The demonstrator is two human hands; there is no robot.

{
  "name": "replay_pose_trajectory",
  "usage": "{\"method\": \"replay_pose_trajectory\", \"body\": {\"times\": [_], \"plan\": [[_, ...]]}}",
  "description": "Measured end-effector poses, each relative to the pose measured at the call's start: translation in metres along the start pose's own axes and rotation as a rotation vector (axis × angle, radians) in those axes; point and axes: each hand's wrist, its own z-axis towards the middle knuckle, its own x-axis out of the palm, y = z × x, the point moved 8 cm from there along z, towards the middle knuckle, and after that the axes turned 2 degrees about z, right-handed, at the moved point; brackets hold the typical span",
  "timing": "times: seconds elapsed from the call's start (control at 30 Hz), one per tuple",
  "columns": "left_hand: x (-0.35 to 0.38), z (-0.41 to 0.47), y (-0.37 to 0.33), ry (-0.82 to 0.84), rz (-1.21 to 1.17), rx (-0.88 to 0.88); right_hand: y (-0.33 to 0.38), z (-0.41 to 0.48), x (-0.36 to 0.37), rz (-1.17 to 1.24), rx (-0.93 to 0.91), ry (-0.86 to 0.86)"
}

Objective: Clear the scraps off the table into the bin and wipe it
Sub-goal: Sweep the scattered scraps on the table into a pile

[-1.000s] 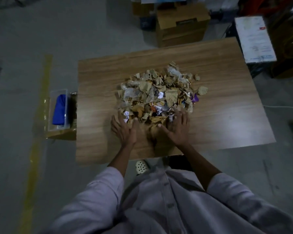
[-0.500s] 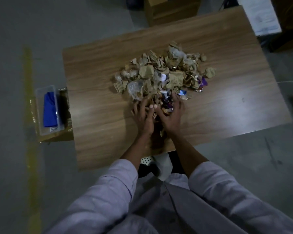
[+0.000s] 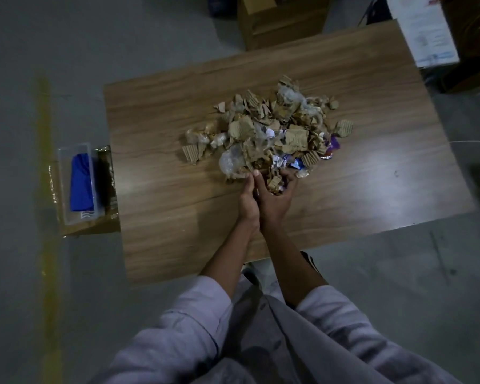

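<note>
Left hand (image 3: 247, 202) & right hand (image 3: 275, 198), fingers curled and pressed together, cup a clump at the near edge of torn brown cardboard-and-wrapper scrap pile (image 3: 272, 128), mid wood-grain table (image 3: 155, 195). Risk: loose bits may slip thru finger gaps onto the floor when lifted.

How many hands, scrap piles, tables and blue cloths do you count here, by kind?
Hands: 2 (left hand, right hand)
Scrap pile: 1
Table: 1
Blue cloth: 1
Total: 5
</note>
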Motion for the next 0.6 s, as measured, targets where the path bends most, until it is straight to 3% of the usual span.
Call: {"method": "replay_pose_trajectory", "body": {"times": [0.13, 0.27, 0.47, 0.6], "plan": [[0.013, -0.007, -0.003, 0.045, -0.02, -0.049, 0.004, 0.001, -0.009, 0.009, 0.044, -0.1], [0.013, -0.008, -0.002, -0.017, -0.094, -0.129, 0.014, 0.004, -0.011, 0.028, 0.042, -0.109], [0.021, -0.01, -0.009, -0.102, -0.231, -0.256, 0.018, 0.02, -0.018, 0.199, 0.223, -0.206], [0.032, -0.013, -0.019, -0.03, -0.173, -0.286, 0.029, 0.023, -0.018, 0.262, 0.249, -0.131]]}}
